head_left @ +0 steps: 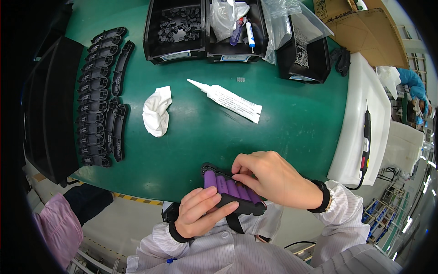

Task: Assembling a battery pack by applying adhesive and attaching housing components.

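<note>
Close to the table's front edge is a battery pack (222, 184), a row of purple cylindrical cells in a black plastic holder. It lies tilted in my left hand (200, 213), whose thumb and fingers grip its near side. My right hand (277, 179) reaches over from the right. Its thumb and fingertips are pinched together at the pack's far edge, over the cells; anything between them is hidden. Farther off, a white tube with a pointed nozzle (232, 103) lies on the green table, and left of it a crumpled white cloth (157, 112).
Black curved plastic parts (95, 96) stand in a row at left, beside a black box (54, 109). Black bins hold small black parts (180, 25), pens (250, 34) and screws (301, 48). A pen-shaped tool (366, 137) rests on a white tray (353, 118) at right.
</note>
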Available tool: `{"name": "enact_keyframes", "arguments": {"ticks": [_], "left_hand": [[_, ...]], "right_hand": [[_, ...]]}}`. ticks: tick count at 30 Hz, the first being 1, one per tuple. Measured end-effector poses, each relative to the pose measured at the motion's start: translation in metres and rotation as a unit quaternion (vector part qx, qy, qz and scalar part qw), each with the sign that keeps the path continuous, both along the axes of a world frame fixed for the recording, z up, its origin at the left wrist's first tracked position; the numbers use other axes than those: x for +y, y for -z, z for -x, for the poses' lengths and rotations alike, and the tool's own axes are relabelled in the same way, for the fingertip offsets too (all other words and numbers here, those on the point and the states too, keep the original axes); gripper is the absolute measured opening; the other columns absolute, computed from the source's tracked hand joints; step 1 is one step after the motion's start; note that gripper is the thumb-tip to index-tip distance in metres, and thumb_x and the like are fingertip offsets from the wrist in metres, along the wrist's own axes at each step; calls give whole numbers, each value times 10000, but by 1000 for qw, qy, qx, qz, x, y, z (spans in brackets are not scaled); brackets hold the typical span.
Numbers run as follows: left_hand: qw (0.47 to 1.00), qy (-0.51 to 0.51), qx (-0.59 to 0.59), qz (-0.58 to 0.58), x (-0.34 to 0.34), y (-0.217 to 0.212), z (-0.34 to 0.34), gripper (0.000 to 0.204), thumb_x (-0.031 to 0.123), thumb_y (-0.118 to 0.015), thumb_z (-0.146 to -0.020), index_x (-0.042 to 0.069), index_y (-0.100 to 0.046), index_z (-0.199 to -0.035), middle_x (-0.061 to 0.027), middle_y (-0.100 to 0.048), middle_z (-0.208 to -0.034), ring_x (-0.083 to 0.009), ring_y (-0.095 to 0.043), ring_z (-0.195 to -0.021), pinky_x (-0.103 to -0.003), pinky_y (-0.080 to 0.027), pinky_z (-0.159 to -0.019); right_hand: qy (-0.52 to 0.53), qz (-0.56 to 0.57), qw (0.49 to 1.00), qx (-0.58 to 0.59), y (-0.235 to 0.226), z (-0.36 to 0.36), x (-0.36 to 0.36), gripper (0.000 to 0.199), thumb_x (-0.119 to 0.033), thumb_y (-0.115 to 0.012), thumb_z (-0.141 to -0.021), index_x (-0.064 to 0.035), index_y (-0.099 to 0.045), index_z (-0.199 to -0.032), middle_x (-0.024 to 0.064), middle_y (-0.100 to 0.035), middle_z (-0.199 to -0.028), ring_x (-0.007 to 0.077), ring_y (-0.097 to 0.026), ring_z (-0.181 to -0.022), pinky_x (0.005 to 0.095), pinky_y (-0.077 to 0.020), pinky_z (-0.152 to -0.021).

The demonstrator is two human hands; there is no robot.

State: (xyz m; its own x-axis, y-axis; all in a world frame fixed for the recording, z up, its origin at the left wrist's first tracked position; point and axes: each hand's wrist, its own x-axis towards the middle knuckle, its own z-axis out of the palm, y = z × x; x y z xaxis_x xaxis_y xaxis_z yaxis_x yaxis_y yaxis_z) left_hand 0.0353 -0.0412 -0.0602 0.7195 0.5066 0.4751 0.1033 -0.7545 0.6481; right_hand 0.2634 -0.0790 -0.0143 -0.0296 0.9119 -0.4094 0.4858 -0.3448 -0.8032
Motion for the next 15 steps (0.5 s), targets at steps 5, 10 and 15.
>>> {"name": "enact_keyframes", "arguments": {"ticks": [5,10,15], "left_hand": [[1000,-5,-1,-2,-1,0,-1,435,8,-770,-663,246,-786,-1027,-17,-525,-1104,-192,-597,-1102,-325,-493,-956],[1000,-5,0,-1,-2,1,0,445,5,-771,-657,251,-786,-1028,-16,-524,-1103,-192,-600,-1096,-326,-495,-952],[1000,-6,0,-2,-1,1,-1,449,3,-771,-655,252,-786,-1028,-16,-524,-1102,-192,-600,-1094,-326,-500,-942]], "right_hand": [[-17,56,998,21,-1,-3,3,121,-39,-703,-833,27,-602,-836,134,-642,-724,262,-643,-657,346,-502,-604],[1,60,997,57,5,-4,-1,124,-42,-710,-827,34,-613,-832,133,-634,-741,240,-627,-644,340,-499,-600],[-8,43,998,47,6,-5,-3,108,-34,-716,-809,31,-633,-827,132,-642,-744,242,-638,-657,337,-511,-607]]}}
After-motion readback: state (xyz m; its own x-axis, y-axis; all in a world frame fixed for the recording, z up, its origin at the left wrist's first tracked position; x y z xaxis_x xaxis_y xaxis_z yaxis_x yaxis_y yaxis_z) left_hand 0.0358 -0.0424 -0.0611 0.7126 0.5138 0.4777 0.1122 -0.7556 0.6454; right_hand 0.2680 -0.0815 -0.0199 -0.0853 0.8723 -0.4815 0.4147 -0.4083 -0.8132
